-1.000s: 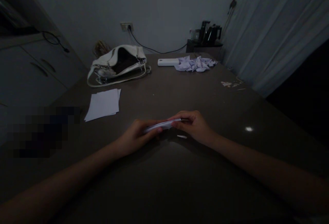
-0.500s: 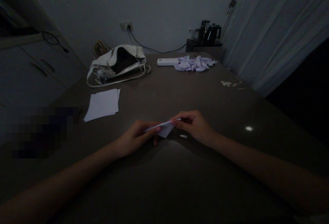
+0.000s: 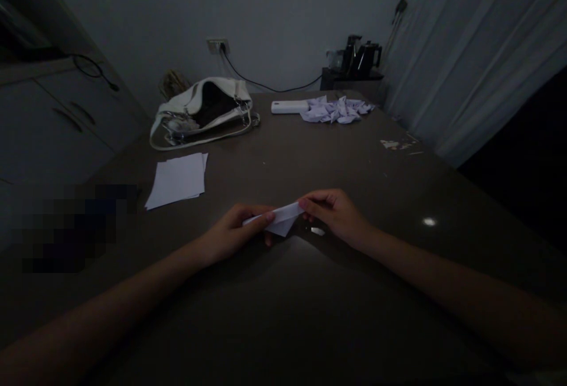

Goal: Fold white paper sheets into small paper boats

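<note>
Between my two hands is a small piece of folded white paper (image 3: 286, 216), with a flat band along its upper edge and a pointed flap hanging below. My left hand (image 3: 237, 226) pinches its left part, thumb on top and fingers behind or beneath. At the other end, the thumb and fingers of my right hand (image 3: 330, 208) are closed on the paper's right tip. The paper appears held just above the dark table (image 3: 283, 309). A stack of white paper sheets (image 3: 179, 179) lies beyond my left hand.
A white handbag (image 3: 204, 111) gapes at the back left. Folded paper pieces (image 3: 336, 110) are heaped beside a white oblong object (image 3: 289, 107) at the far edge. Scraps (image 3: 394, 145) lie at right. A black kettle (image 3: 367, 58) stands behind, near a pale curtain (image 3: 465, 37).
The folded paper has tilted, so its upper band now shows broader and flatter. My right thumb has shifted slightly up along its right end. My left hand has barely moved.
</note>
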{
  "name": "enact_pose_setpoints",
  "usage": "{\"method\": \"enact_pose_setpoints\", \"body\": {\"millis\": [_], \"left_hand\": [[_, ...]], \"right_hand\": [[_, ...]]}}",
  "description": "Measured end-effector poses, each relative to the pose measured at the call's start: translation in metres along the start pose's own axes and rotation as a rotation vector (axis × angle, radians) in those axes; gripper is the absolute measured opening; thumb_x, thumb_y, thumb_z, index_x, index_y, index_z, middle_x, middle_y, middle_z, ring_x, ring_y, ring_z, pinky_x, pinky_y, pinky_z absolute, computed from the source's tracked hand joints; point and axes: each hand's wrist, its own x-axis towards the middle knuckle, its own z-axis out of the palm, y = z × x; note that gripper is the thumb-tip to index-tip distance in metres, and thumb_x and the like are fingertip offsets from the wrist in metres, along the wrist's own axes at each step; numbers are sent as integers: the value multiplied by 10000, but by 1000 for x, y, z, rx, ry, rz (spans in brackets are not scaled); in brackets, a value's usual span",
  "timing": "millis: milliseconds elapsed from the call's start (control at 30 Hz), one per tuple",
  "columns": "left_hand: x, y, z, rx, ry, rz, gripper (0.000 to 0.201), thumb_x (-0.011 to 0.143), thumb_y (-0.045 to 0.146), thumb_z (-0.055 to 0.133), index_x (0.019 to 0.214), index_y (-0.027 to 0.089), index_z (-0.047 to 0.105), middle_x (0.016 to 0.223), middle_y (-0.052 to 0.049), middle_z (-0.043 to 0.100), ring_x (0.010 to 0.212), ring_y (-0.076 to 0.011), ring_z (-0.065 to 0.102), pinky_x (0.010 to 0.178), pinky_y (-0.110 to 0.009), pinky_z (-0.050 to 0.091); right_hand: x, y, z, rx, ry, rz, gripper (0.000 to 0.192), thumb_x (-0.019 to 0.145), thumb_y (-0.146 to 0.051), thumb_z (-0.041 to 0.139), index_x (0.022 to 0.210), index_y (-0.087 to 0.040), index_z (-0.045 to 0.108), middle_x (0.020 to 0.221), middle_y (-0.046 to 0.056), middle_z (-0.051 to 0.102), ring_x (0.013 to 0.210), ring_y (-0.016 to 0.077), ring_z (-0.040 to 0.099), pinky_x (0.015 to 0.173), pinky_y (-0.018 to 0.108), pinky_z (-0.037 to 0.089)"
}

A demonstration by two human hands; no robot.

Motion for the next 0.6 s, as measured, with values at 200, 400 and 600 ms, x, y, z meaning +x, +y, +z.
{"method": "enact_pose_setpoints", "body": {"millis": [200,400,600], "left_hand": [[-1,3,-4,-52,-3,-144,480,908,516,450,745,130,684,608,-1,578,505,-96,431,450,-188,301],[3,-1,-5,-84,-163,-96,346,922,407,489,1034,139,677,720,-11,646,624,-115,547,533,-181,369],[4,1,-3,-77,-164,-100,334,918,357,508,1109,128,658,689,-4,627,604,-106,529,521,-176,355]], "right_hand": [[0,1,-1,-20,-24,-4,283,815,-422,621,803,-150,697,613,-3,561,543,88,478,496,209,362],[-1,-2,1,-7,-50,-19,242,828,-371,609,806,-147,699,638,2,585,568,88,495,520,209,381],[-3,-6,1,11,-61,-47,231,843,-345,591,786,-147,696,615,-10,569,553,83,489,510,204,378]]}}
